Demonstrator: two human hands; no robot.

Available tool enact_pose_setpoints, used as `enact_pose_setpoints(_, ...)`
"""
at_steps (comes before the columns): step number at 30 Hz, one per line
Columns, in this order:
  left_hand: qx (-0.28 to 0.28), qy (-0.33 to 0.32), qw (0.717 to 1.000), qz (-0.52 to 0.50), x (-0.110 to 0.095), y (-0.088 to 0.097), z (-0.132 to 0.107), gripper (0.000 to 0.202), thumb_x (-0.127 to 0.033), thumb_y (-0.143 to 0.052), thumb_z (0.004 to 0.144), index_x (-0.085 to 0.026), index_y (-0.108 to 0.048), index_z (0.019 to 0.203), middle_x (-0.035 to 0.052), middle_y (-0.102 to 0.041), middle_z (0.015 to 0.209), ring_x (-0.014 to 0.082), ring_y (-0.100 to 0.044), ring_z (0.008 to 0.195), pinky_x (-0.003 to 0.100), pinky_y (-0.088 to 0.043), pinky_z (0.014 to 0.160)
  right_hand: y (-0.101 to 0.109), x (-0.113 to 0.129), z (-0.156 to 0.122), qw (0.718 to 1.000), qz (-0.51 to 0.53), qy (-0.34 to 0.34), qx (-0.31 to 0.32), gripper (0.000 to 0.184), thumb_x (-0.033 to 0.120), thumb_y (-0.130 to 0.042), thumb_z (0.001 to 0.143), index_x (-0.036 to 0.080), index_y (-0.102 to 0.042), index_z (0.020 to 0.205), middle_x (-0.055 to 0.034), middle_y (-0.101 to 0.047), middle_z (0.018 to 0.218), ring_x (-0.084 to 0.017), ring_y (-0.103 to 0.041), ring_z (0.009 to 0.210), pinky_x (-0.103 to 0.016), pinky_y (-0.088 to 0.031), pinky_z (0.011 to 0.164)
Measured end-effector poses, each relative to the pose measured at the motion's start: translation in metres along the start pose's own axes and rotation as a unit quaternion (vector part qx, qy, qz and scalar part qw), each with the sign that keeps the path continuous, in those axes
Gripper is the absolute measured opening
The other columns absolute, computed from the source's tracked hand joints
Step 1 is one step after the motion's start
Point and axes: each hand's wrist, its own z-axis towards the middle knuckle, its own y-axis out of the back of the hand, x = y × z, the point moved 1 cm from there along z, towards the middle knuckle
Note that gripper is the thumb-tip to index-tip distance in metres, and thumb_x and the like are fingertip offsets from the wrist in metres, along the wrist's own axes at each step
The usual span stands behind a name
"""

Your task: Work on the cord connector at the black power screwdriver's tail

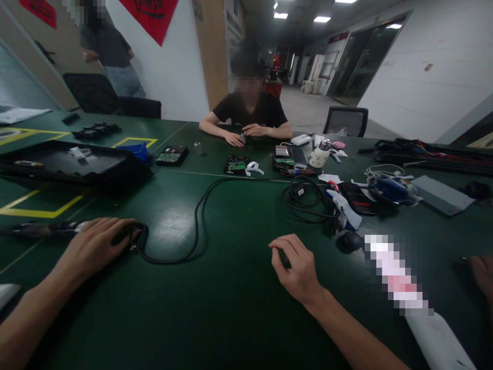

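My left hand (pixel 102 239) rests on the table at the left, its fingers curled over the cord end of a dark, slim tool that looks like a corded electric screwdriver (pixel 46 228). Its tip points to the left edge. From under the fingers a black cord (pixel 197 221) loops across the table towards a coil (pixel 304 198). My right hand (pixel 296 264) is over the middle right of the green table (pixel 215 308), thumb and fingertips brought together in a pinch. Anything between those fingertips is too small to make out.
Across the table a person (pixel 250 110) handles a small cylinder. Circuit-board units (pixel 236 164) lie midway, near a cream bottle (pixel 319 154). A black tray (pixel 69 162) and blue bin (pixel 134 151) stand left. Cables and a grey box (pixel 442 194) lie right, above another person's hand (pixel 483 272).
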Motion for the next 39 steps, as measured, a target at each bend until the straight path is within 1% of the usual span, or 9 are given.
enact_pose_setpoints(2, 0.044, 0.034, 0.998, 0.006, -0.012, -0.003, 0.004, 0.045, -0.053, -0.041, 0.105, -0.022, -0.063, 0.129, 0.0052, -0.071, 0.12, 0.0227, -0.065, 0.106, 0.039, -0.048, 0.095, 0.0, 0.0, 0.001, 1.0, -0.002, 0.004, 0.005, 0.014, 0.014, -0.056, 0.101, 0.02, -0.067, 0.105, -0.0074, -0.067, 0.101, -0.021, -0.065, 0.093, -0.033, -0.054, 0.071)
enact_pose_setpoints(5, 0.067, 0.023, 0.997, -0.009, -0.048, -0.004, 0.013, 0.041, -0.053, -0.044, 0.104, -0.024, -0.061, 0.129, 0.0041, -0.071, 0.114, 0.0241, -0.064, 0.105, 0.039, -0.047, 0.097, 0.0, 0.002, 0.002, 1.0, -0.016, 0.02, 0.012, 0.015, 0.013, -0.055, 0.1, 0.019, -0.067, 0.105, -0.0079, -0.068, 0.101, -0.022, -0.064, 0.093, -0.036, -0.054, 0.076)
enact_pose_setpoints(11, 0.045, -0.053, 0.994, -0.084, -0.161, -0.004, 0.035, 0.034, -0.033, -0.048, 0.103, -0.024, -0.059, 0.134, 0.0072, -0.069, 0.107, 0.0248, -0.064, 0.097, 0.042, -0.048, 0.09, -0.004, 0.028, -0.003, 0.989, -0.072, 0.108, 0.07, 0.02, 0.019, -0.061, 0.096, 0.018, -0.067, 0.115, -0.01, -0.07, 0.11, -0.028, -0.061, 0.106, -0.041, -0.053, 0.087)
enact_pose_setpoints(15, 0.018, -0.144, 0.977, -0.157, -0.24, 0.001, 0.043, 0.047, -0.018, -0.049, 0.098, -0.022, -0.052, 0.145, 0.0091, -0.066, 0.13, 0.0253, -0.061, 0.121, 0.048, -0.044, 0.109, -0.013, 0.047, -0.009, 0.971, -0.096, 0.143, 0.167, 0.034, 0.041, -0.065, 0.096, 0.018, -0.066, 0.122, -0.0113, -0.068, 0.119, -0.032, -0.058, 0.115, -0.049, -0.048, 0.098)
enact_pose_setpoints(18, 0.0, -0.221, 0.96, -0.174, -0.273, 0.007, 0.046, 0.053, -0.021, -0.053, 0.097, -0.021, -0.05, 0.149, 0.0071, -0.06, 0.146, 0.0281, -0.048, 0.142, 0.056, -0.027, 0.125, -0.015, 0.045, -0.009, 0.959, -0.146, 0.123, 0.211, 0.029, 0.037, -0.067, 0.097, 0.017, -0.066, 0.117, -0.0121, -0.068, 0.119, -0.031, -0.058, 0.113, -0.048, -0.048, 0.096)
enact_pose_setpoints(23, -0.003, -0.233, 0.955, -0.183, -0.262, 0.007, 0.061, 0.05, -0.027, -0.058, 0.096, -0.023, -0.054, 0.146, 0.0054, -0.062, 0.143, 0.026, -0.052, 0.139, 0.051, -0.035, 0.124, -0.009, 0.028, -0.004, 0.95, -0.226, 0.065, 0.203, 0.007, 0.022, -0.061, 0.099, 0.019, -0.067, 0.1, -0.0102, -0.068, 0.109, -0.027, -0.06, 0.104, -0.042, -0.048, 0.086)
enact_pose_setpoints(30, 0.003, -0.238, 0.961, -0.139, -0.23, -0.012, 0.103, 0.039, -0.043, -0.056, 0.101, -0.025, -0.061, 0.135, 0.0068, -0.066, 0.132, 0.0285, -0.058, 0.127, 0.052, -0.042, 0.11, -0.01, 0.022, -0.001, 0.954, -0.236, 0.04, 0.179, 0.011, 0.015, -0.061, 0.099, 0.018, -0.068, 0.107, -0.0103, -0.068, 0.111, -0.027, -0.06, 0.106, -0.041, -0.05, 0.089)
enact_pose_setpoints(34, 0.027, -0.244, 0.958, -0.145, -0.233, -0.019, 0.111, 0.029, -0.044, -0.052, 0.105, -0.026, -0.066, 0.123, 0.0042, -0.07, 0.116, 0.0223, -0.065, 0.104, 0.039, -0.048, 0.088, -0.016, 0.024, -0.004, 0.971, -0.178, 0.024, 0.158, 0.015, 0.013, -0.058, 0.099, 0.018, -0.066, 0.112, -0.0086, -0.069, 0.107, -0.025, -0.062, 0.103, -0.041, -0.052, 0.089)
enact_pose_setpoints(39, -0.022, -0.186, 0.973, -0.132, -0.251, -0.02, 0.1, 0.027, -0.041, -0.052, 0.106, -0.023, -0.064, 0.122, 0.0075, -0.066, 0.121, 0.025, -0.061, 0.108, 0.042, -0.045, 0.09, -0.02, 0.026, -0.006, 0.985, -0.096, -0.002, 0.146, 0.017, 0.016, -0.048, 0.107, 0.02, -0.063, 0.115, -0.0071, -0.068, 0.106, -0.022, -0.066, 0.095, -0.037, -0.055, 0.082)
